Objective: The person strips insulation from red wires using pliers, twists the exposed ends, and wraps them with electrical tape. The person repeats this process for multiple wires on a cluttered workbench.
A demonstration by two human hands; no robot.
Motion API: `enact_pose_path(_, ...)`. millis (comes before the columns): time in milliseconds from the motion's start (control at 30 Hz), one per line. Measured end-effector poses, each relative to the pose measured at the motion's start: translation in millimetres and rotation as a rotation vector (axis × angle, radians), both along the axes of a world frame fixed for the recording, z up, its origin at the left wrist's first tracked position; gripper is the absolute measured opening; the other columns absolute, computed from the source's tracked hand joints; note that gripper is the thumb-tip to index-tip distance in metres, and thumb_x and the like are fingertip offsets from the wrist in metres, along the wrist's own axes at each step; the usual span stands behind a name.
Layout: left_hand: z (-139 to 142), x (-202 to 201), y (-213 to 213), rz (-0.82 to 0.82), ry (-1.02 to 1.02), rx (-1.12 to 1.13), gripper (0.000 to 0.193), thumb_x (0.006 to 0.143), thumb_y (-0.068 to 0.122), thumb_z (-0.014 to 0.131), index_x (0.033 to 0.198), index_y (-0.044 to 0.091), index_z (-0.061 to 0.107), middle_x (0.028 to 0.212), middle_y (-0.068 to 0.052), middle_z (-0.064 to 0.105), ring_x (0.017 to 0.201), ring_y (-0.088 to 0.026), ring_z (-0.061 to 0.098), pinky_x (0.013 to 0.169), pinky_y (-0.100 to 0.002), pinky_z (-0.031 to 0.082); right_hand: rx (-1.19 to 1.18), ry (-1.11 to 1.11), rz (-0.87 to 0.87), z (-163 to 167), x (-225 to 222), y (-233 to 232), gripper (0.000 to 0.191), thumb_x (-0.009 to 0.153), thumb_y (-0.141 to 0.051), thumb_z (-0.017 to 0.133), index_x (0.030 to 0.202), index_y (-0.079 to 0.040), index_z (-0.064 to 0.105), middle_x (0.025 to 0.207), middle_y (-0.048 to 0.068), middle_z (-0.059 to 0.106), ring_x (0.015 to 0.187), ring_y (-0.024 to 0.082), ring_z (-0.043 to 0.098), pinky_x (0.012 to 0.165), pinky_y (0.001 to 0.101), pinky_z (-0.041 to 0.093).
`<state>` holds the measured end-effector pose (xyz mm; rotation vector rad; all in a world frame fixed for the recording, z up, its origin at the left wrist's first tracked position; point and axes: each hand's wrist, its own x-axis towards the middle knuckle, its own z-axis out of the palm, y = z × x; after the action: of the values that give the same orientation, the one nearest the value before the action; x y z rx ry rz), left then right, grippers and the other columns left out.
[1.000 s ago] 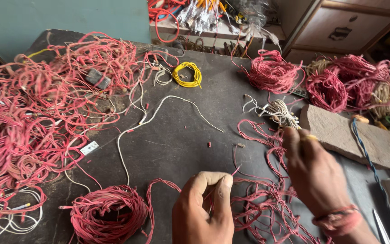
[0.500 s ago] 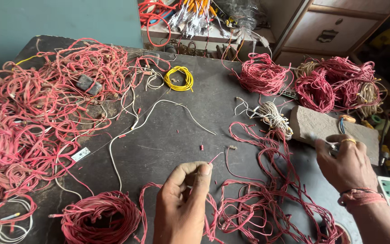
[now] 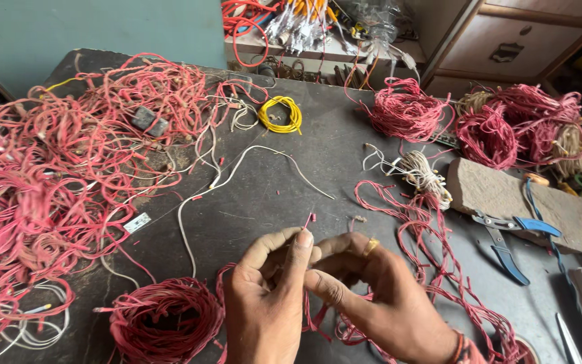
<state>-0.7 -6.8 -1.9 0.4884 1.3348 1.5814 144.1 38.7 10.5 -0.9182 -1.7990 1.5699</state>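
Both hands meet low in the middle of the frame. The left hand point(image 3: 264, 313) and right hand point(image 3: 378, 303) pinch a thin red wire point(image 3: 309, 220) together. One neat red coil point(image 3: 163, 327) lies lower left; a big tangled pile point(image 3: 55, 175) waits at left. A small white tag point(image 3: 137, 222) lies on the desk point(image 3: 271, 189).

Small white label point(image 3: 137, 222) on table's left; clear plastic pkg point(image 3: 372, 20) at back.

Teal wall point(image 3: 95, 27), wooden drawers point(image 3: 520, 40)
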Motion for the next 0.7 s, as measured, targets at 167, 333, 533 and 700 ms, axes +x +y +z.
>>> enact_pose_path(167, 7, -2, -4, -0.005, 0.086, -0.044, 0.032, 0.086, 0.03, 0.072, 0.102, 0.003, 0.078, 0.082, -0.003, 0.08, 0.069, -0.007, 0.065, 0.064, -0.024, 0.052, -0.016, -0.083, -0.136, -12, 0, 3, 0.022, 0.088, -0.01, 0.073, 0.108, 0.0, 0.075, 0.1, 0.005, 0.081, 0.095, 0.013, 0.074, 0.09, 0.0306, 0.059)
enact_pose_path(333, 6, -7, 1, 0.11, 0.116, -0.176, 0.034, 0.088, 0.034, 0.074, 0.107, 0.007, 0.079, 0.073, -0.008, 0.074, 0.056, -0.008, 0.059, 0.052, -0.025, 0.049, -0.048, 0.069, -0.389, -29, 7, 8, 0.024, 0.092, -0.011, 0.069, 0.111, 0.003, 0.074, 0.097, 0.005, 0.077, 0.093, 0.012, 0.07, 0.089, 0.0298, 0.057)
enact_pose_path(533, 1, -11, 5, 0.112, -0.025, -0.116, 0.033, 0.086, 0.03, 0.068, 0.11, 0.011, 0.081, 0.073, 0.0, 0.069, 0.052, -0.006, 0.051, 0.048, -0.025, 0.045, -0.029, 0.032, -0.453, -30, 11, 3, 0.02, 0.1, -0.008, 0.074, 0.119, -0.001, 0.075, 0.093, 0.007, 0.072, 0.075, 0.011, 0.057, 0.062, 0.0297, 0.045)
enact_pose_path(700, 6, -7, 2, 0.093, 0.028, -0.21, 0.031, 0.085, 0.033, 0.076, 0.104, 0.01, 0.084, 0.067, 0.0, 0.066, 0.05, -0.008, 0.04, 0.045, -0.027, 0.032, 0.448, -0.057, -0.231, -19, 6, -8, 0.017, 0.093, -0.01, 0.073, 0.109, -0.004, 0.077, 0.096, 0.001, 0.076, 0.079, 0.005, 0.067, 0.068, 0.0241, 0.057)
